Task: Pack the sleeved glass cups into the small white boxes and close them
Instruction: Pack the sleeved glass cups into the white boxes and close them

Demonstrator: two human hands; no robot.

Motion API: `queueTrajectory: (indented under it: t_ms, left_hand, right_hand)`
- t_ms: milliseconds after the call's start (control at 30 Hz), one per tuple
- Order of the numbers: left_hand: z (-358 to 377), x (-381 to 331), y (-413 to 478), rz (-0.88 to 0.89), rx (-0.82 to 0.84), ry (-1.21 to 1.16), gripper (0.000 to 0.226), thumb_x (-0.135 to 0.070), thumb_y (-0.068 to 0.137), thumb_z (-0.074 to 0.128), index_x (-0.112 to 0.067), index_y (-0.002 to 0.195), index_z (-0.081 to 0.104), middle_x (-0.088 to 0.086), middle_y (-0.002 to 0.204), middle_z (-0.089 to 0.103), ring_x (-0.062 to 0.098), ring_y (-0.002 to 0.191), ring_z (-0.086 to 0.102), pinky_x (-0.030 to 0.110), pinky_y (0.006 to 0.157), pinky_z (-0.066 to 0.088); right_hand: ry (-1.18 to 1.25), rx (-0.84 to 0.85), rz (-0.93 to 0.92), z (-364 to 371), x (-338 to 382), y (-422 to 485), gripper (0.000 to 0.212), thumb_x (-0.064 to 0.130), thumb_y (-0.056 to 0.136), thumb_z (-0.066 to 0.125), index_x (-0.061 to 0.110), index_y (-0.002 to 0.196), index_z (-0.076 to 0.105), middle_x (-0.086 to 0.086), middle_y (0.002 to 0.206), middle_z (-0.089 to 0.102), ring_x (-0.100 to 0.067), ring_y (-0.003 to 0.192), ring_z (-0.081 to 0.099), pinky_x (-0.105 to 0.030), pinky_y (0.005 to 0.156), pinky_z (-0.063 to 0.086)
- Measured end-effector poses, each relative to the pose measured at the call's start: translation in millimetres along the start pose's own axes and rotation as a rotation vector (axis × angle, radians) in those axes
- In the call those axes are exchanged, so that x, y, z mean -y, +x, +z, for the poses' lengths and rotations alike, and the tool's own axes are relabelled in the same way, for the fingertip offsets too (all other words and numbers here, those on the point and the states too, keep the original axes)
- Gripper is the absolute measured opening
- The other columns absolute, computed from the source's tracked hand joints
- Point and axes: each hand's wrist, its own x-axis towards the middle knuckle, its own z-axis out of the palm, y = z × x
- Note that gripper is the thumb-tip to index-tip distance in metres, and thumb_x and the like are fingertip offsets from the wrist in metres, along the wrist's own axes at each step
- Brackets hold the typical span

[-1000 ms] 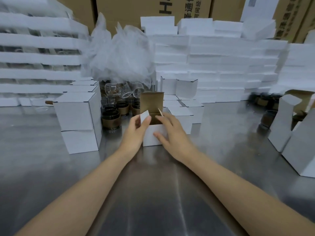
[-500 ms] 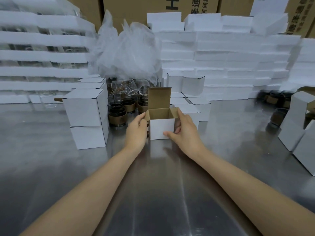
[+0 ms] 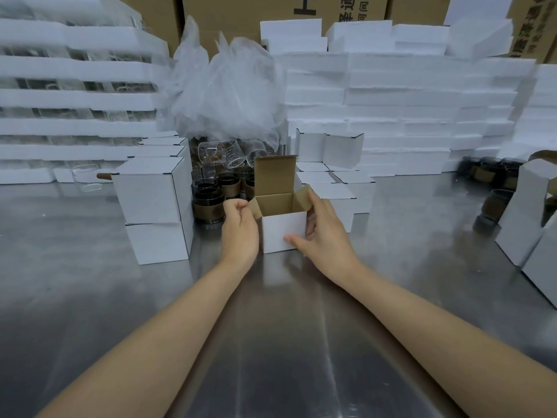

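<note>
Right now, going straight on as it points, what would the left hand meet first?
Probably the left flap of the open box, right beside the left hand; sleeved cups stand farther back.

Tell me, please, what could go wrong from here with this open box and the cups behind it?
The open white box is light cardboard, steadied only at its sides by the left hand and right hand; a cup dropped in hard might tip it.
The sleeved glass cups crowd together just behind the left hand, beside stacked closed boxes; reaching in could knock one over.
</note>
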Motion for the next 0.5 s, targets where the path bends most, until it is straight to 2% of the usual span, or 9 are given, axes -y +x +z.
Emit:
queueTrajectory:
  t_ms: [67,133,200,233,300,367,433,500]
  left_hand:
    - [-0.7,1.1,2.8,-0.033,-0.010,-0.054,0.017,-0.020,0.099,0.030,-0.023,0.107,0.045,-0.006,0.095,0.055,0.013,0.086,0.050,0.026,0.065,0.036]
    - [-1.1,1.3,5.4,-0.071,-0.040,-0.122,0.019,-0.019,0.098,0.030,-0.023,0.108,0.046,0.000,0.102,0.057,0.020,0.095,0.055,0.033,0.077,0.044]
    - [-1.7,0.9,7.6,-0.110,-0.060,-0.161,0.022,-0.020,0.099,0.029,-0.022,0.113,0.046,0.004,0.108,0.059,0.027,0.105,0.057,0.043,0.093,0.046]
    - [-1.6,1.1,8.4,-0.118,-0.059,-0.164,0.024,-0.021,0.100,0.028,-0.021,0.116,0.045,0.005,0.112,0.059,0.028,0.107,0.057,0.044,0.095,0.046]
    - [-0.8,2.2,8.0,-0.102,-0.046,-0.148,0.022,-0.021,0.100,0.029,-0.021,0.116,0.044,0.005,0.111,0.059,0.025,0.102,0.056,0.039,0.088,0.045]
    - [0.6,2.5,6.3,-0.078,-0.033,-0.128,0.017,-0.021,0.101,0.030,-0.023,0.113,0.042,0.000,0.102,0.058,0.021,0.094,0.053,0.033,0.077,0.037]
    - [1.2,2.4,5.2,-0.071,-0.022,-0.127,0.016,-0.021,0.101,0.030,-0.023,0.113,0.042,-0.007,0.092,0.053,0.018,0.090,0.050,0.031,0.074,0.034]
    - [0.8,1.7,5.1,-0.073,-0.020,-0.140,0.019,-0.020,0.101,0.030,-0.021,0.116,0.043,-0.010,0.089,0.051,0.016,0.088,0.049,0.031,0.074,0.034]
  right_hand:
    - [0.085,0.035,0.045,0.7,-1.6,2.0,0.095,0.019,0.075,0.081,0.023,0.151,0.023,0.014,0.098,0.043,-0.009,0.075,0.052,-0.018,0.073,0.049]
    - [0.149,0.101,0.085,2.4,-3.3,3.3,0.091,0.010,0.076,0.079,0.018,0.150,0.027,0.010,0.097,0.047,-0.012,0.077,0.052,-0.016,0.072,0.048]
    - [0.251,0.177,0.148,0.6,-4.8,5.1,0.079,-0.004,0.081,0.068,0.008,0.148,0.029,0.000,0.099,0.053,-0.017,0.077,0.055,-0.014,0.070,0.048]
    - [0.324,0.200,0.201,-2.5,-5.6,6.5,0.074,-0.008,0.084,0.062,0.006,0.148,0.028,-0.004,0.102,0.056,-0.019,0.078,0.057,-0.014,0.069,0.049]
    - [0.491,0.201,0.328,-7.6,-7.6,9.1,0.075,-0.011,0.086,0.054,0.008,0.151,0.021,-0.010,0.115,0.060,-0.023,0.083,0.062,-0.021,0.075,0.055]
    - [0.538,0.183,0.391,-8.7,-6.6,9.5,0.081,-0.011,0.088,0.052,0.014,0.154,0.011,-0.010,0.124,0.059,-0.024,0.085,0.065,-0.025,0.078,0.057]
    - [0.540,0.144,0.420,-5.6,-5.1,8.3,0.080,-0.008,0.090,0.048,0.017,0.154,0.007,-0.009,0.120,0.061,-0.024,0.079,0.066,-0.025,0.070,0.058]
    - [0.514,0.022,0.416,-4.0,-3.2,5.9,0.068,-0.004,0.091,0.046,0.016,0.151,0.023,-0.004,0.102,0.064,-0.017,0.068,0.064,-0.025,0.062,0.057]
